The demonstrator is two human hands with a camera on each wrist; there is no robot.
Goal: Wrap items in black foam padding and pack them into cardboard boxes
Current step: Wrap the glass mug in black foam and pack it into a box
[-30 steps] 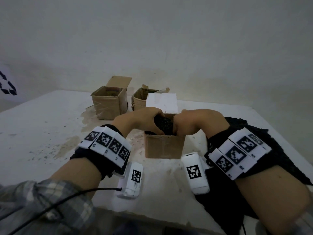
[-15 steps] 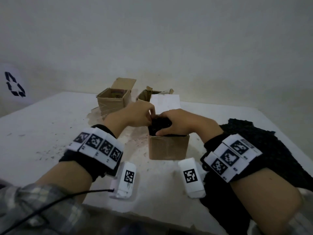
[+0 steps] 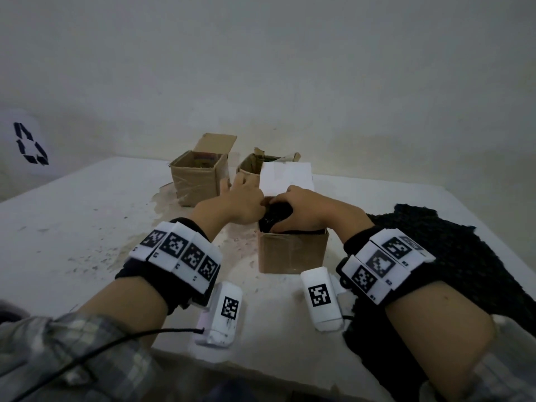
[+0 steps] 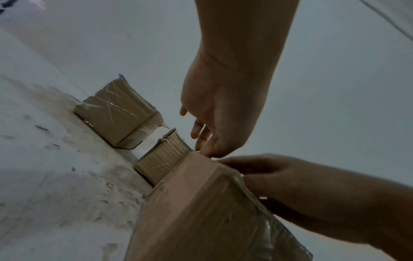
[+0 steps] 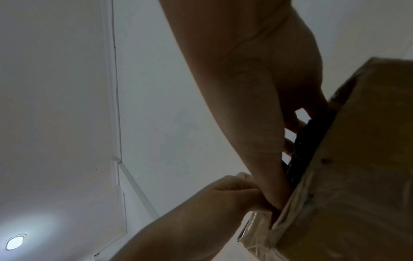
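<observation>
Foam bundle being pressed into the near cardboard box (image 3: pixel 293 252)

The black foam bundle (image 3: pixel 275 214), in the box mouth, is being gripped by the curled right hand (image 3: pixel 301 211) and touched by the loosely spread left hand (image 3: pixel 242 204); the box's upright white flap (image 3: pixel 285 178) risks being creased, or the foam unrolled.

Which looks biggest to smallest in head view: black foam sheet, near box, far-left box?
1. black foam sheet, partly hidden by the right arm.
2. near box.
3. far-left box, though it sits farther away, so their true sizes may match.

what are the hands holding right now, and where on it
Right hand presses down on top of the black foam-wrapped bundle in the near cardboard box; left hand touches its left side.
</observation>
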